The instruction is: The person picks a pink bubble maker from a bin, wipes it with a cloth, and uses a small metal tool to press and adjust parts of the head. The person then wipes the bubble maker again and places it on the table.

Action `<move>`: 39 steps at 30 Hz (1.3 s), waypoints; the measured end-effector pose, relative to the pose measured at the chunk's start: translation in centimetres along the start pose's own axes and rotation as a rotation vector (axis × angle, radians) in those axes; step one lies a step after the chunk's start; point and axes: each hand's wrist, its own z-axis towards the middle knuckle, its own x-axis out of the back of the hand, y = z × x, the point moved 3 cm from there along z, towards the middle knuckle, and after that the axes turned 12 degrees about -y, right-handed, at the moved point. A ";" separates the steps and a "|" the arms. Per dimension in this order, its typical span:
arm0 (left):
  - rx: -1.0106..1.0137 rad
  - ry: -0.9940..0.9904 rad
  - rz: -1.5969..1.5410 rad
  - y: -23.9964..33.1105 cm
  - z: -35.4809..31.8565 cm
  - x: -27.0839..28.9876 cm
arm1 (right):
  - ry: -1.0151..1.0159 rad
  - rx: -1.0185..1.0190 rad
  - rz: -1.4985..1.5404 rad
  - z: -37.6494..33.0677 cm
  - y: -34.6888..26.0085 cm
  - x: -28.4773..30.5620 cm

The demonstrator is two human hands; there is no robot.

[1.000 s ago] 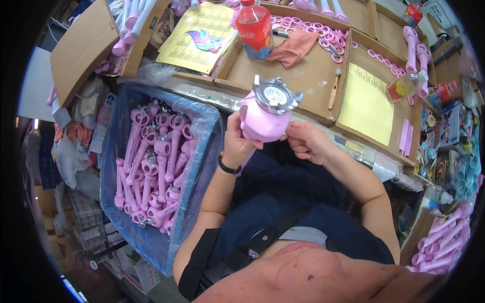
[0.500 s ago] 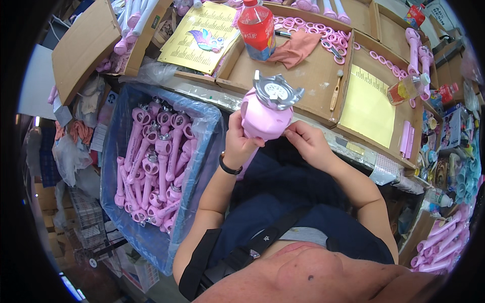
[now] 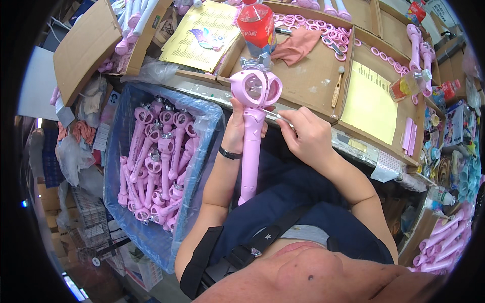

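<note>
A pink toy wand (image 3: 251,146) stands nearly upright in front of me, its round openwork head with a clear inside and a silver crown at the top. My left hand (image 3: 234,132) is closed around its upper handle, some fingers hidden behind it. My right hand (image 3: 308,137) pinches a thin, pale stick-like tool (image 3: 278,117), whose tip reaches the neck of the wand just below the head. What kind of tool it is cannot be made out.
On my left, a blue plastic-lined bin (image 3: 113,187) holds many pink wands (image 3: 165,156). Cardboard trays (image 3: 308,93) on the bench carry a red-labelled bottle (image 3: 256,28), pink rings (image 3: 333,38), a cloth (image 3: 298,46), a small brush (image 3: 337,88) and yellow sheets (image 3: 371,103).
The wand has tipped from crown toward me to upright, showing its handle and head side-on. My right hand now shows the thin tool against the wand's neck.
</note>
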 end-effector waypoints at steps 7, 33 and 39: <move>-0.197 0.004 0.267 0.2 -0.5 -0.6 | -0.064 0.085 -0.062 0.5 0.4 -0.3; -0.398 0.265 0.948 -0.2 -0.9 -2.5 | -0.044 -0.175 0.439 -2.1 4.2 -2.9; -0.361 0.288 1.011 0.4 -1.1 -3.1 | -0.051 -0.113 0.276 -2.1 3.8 -2.6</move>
